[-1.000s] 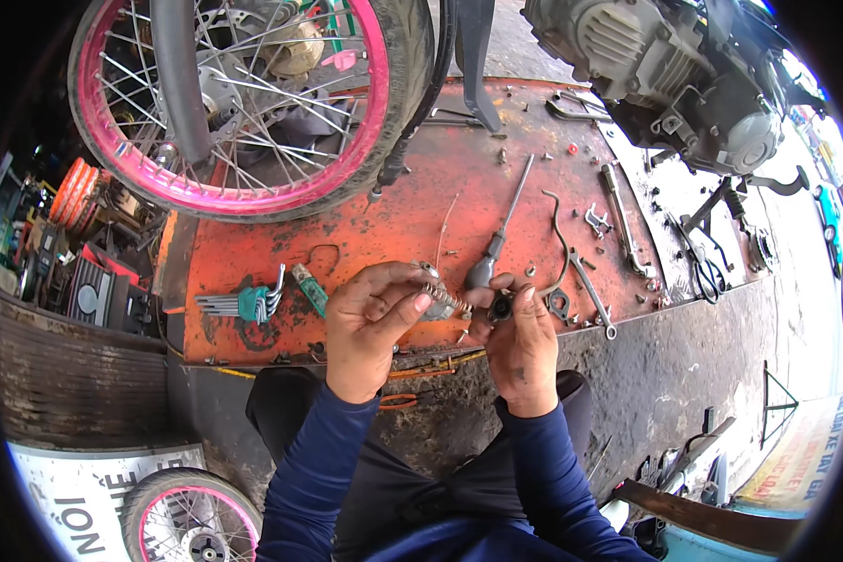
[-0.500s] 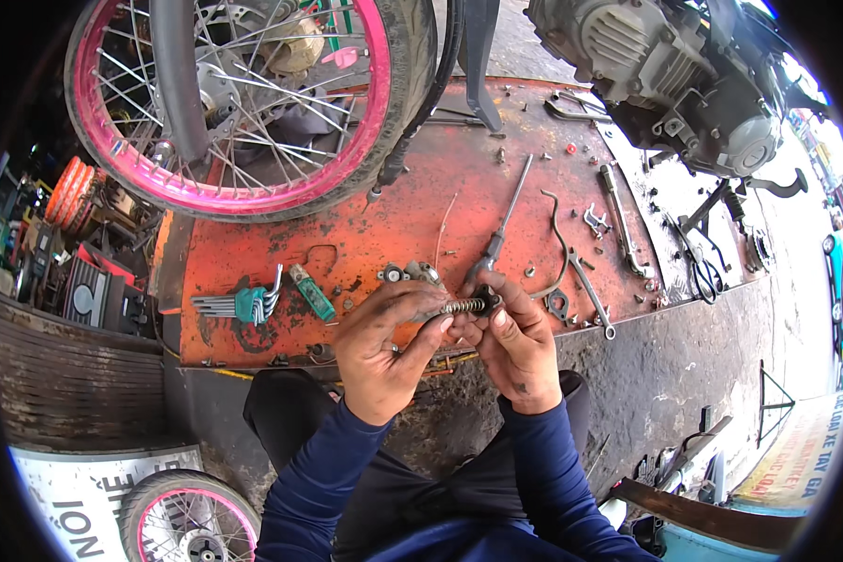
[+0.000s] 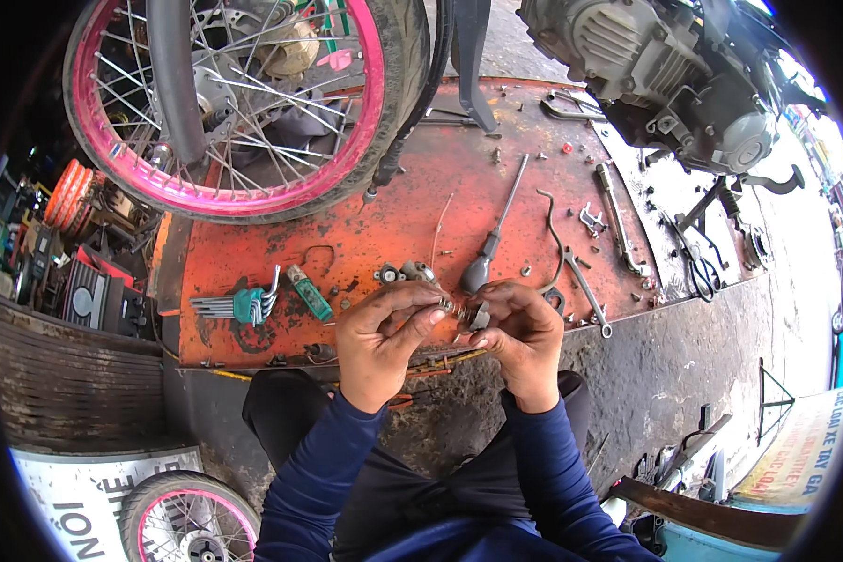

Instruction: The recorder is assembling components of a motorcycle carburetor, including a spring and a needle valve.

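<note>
— Between the two sets of fingertips, what was noted?

— One small spring (image 3: 452,307). The left hand (image 3: 375,337) had its left end, thumb and forefinger drawn to a narrow pinch. The right hand (image 3: 531,339) gripped a small grey part (image 3: 479,317) between thumb and fingers, slightly wider apart.

— Axis of the spring?

— Roughly left to right, dipping a little rightward, its free end toward the grey part. Contact between them: could not tell. The left hand was nearer, being on it. Judged critical: alignment of that axis with the grey part.

— Edges and room?

— Both hands were above the near edge of the red platform (image 3: 393,236). Just beyond the right lay the screwdriver (image 3: 479,272); just beyond the left, metal fittings (image 3: 412,272). A green tube (image 3: 310,293) lay left, a wrench (image 3: 588,295) right. Bare red surface stretched past the fittings, toward the pink-rimmed wheel (image 3: 370,94).
</note>
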A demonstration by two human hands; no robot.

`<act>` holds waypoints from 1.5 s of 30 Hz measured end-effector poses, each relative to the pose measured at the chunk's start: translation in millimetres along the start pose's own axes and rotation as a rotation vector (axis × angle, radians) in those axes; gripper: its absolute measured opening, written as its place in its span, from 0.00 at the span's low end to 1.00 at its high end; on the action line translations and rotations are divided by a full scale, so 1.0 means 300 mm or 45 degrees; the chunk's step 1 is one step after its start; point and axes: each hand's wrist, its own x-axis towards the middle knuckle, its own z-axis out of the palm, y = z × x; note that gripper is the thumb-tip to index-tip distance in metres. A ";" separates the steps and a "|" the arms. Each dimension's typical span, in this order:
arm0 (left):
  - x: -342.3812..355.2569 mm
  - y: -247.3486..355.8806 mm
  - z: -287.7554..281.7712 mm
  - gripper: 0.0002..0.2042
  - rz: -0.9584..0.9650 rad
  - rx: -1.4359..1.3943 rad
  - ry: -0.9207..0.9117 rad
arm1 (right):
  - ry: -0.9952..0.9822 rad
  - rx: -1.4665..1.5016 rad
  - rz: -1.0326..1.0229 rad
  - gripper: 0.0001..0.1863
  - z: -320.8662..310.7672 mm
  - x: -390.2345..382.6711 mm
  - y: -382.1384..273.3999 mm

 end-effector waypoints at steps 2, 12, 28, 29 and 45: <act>0.003 0.000 0.000 0.10 -0.091 -0.079 -0.002 | -0.085 0.131 0.064 0.23 -0.009 0.014 -0.008; 0.017 0.049 -0.012 0.11 0.228 0.075 -0.031 | -0.203 0.483 0.368 0.20 -0.004 0.045 -0.003; 0.002 0.021 -0.029 0.06 -0.370 -0.262 0.096 | -0.165 -0.084 0.200 0.21 0.053 0.103 -0.105; 0.004 0.024 -0.025 0.06 -0.452 -0.361 0.121 | -0.162 -0.085 0.198 0.21 0.049 0.106 -0.112; -0.006 -0.004 -0.018 0.08 -0.317 -0.768 0.262 | -0.384 -0.355 0.198 0.18 0.077 0.131 -0.134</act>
